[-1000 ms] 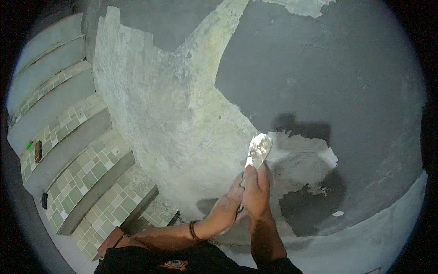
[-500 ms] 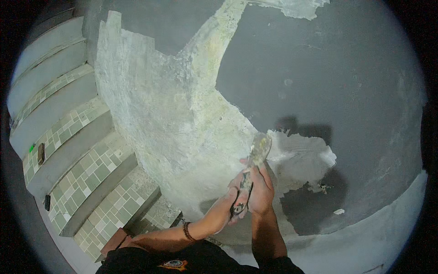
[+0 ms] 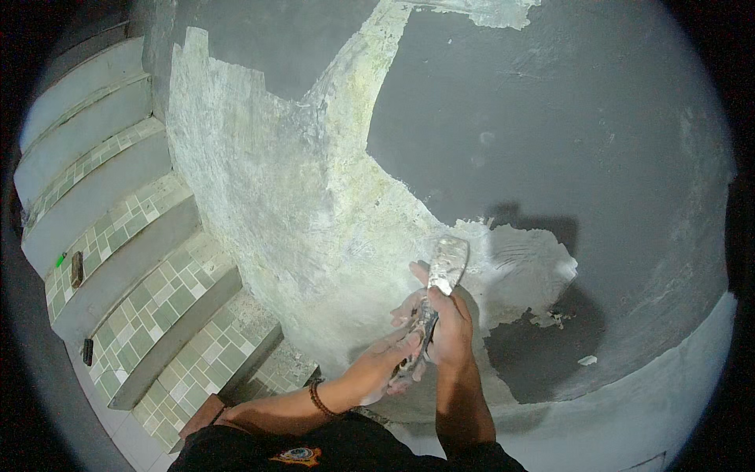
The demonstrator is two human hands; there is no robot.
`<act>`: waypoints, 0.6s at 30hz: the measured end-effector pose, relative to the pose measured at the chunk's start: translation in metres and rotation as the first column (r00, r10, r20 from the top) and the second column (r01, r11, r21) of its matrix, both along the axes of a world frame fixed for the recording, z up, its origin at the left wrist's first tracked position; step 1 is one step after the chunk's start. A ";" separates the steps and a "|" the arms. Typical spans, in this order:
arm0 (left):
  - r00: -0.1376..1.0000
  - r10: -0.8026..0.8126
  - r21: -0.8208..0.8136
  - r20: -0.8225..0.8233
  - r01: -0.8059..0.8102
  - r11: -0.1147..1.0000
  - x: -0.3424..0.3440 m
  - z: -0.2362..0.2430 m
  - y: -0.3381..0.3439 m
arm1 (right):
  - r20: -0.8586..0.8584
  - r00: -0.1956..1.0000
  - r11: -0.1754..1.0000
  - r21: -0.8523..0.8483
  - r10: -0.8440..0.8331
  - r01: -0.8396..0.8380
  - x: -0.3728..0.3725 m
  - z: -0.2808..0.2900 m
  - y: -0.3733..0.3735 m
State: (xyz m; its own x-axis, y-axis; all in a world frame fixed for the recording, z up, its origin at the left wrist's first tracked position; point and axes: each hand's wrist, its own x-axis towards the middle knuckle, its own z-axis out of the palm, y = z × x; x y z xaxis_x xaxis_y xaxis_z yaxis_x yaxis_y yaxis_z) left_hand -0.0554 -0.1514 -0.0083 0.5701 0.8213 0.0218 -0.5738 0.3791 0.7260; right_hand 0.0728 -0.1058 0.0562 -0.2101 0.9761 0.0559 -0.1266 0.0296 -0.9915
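Note:
Both of my hands are on a putty knife, its broad metal blade (image 3: 448, 258) pointing up and smeared with pale material. My right hand (image 3: 450, 330) grips it just below the blade, thumb up along it. My left hand (image 3: 395, 355), a beaded bracelet on the wrist, is closed round the lower handle (image 3: 427, 322), which is dark and dirty. Behind the blade is the wall, with a large scraped pale patch (image 3: 275, 204) beside dark grey paint (image 3: 550, 118). A smaller pale patch (image 3: 527, 267) lies just right of the blade, with shadows around it.
At the left, several steps with green tiled treads (image 3: 149, 307) climb along the wall. A brown block (image 3: 77, 269), a small green object (image 3: 60, 259) and a dark object (image 3: 87, 351) rest on them. A brick-red piece (image 3: 200, 417) is near my left forearm.
The putty knife has shifted slightly in my hands, its blade a little lower. The fingers of both hands have changed position around the handle. The view has moved slightly.

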 end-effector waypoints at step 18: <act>0.999 0.048 0.039 -0.017 -0.048 0.998 0.019 -0.001 0.010 | 0.173 0.925 0.933 0.190 -0.339 0.307 -0.012 0.011 0.004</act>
State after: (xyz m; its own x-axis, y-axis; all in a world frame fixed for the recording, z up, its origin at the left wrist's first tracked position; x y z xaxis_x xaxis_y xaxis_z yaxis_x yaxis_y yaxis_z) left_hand -0.0363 -0.1414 -0.0092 0.5306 0.8465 0.0444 -0.5778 0.3229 0.7496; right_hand 0.0604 -0.1020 0.0667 0.0923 0.9748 0.2031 0.1160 0.1921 -0.9745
